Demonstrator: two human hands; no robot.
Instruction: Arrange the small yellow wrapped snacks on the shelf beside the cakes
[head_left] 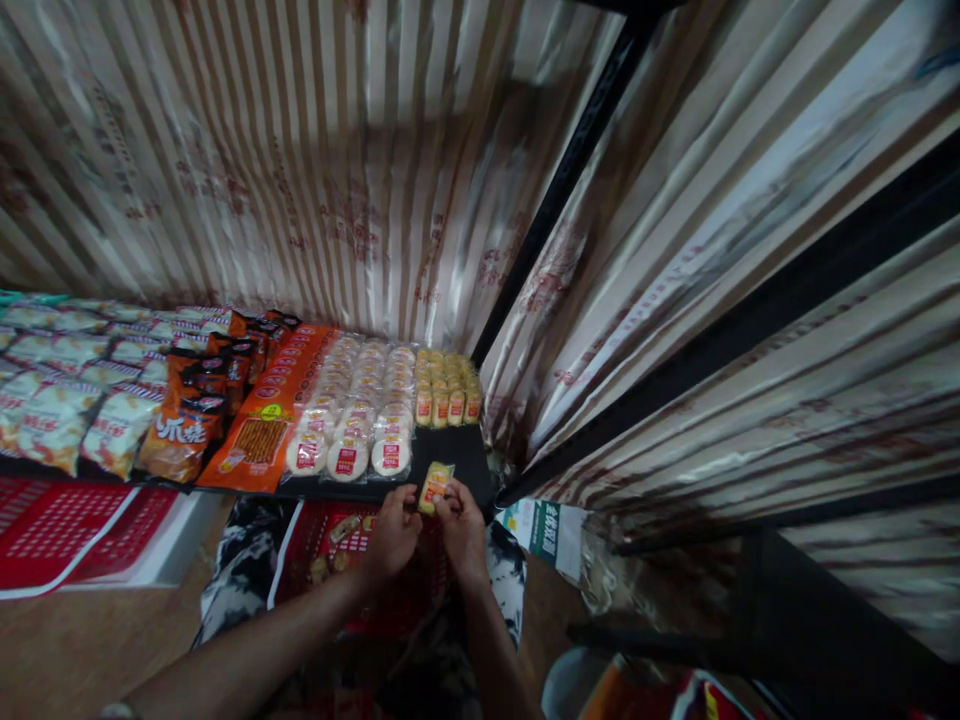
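Note:
A small yellow biscuit packet [435, 486] in clear wrapping with a red and orange label is held over the front edge of the black shelf [461, 455]. My right hand [463, 527] pinches its lower right side. At its left edge, my left hand [394, 533] has curled fingers closed on the packet's side. Just behind stand rows of similar yellow packets [448, 390], lined up by the shelf's right end. Below my hands, a red basket [300, 545] rests on my lap with several loose small packets [343, 530] in it.
Left of the yellow packets are round white wrapped crackers [347, 455], an orange snack bag [259, 440], orange-black bags [180, 435] and white bags [52, 425]. Another red basket [67, 530] stands lower left. A striped curtain [337, 170] and black poles [559, 190] enclose the shelf.

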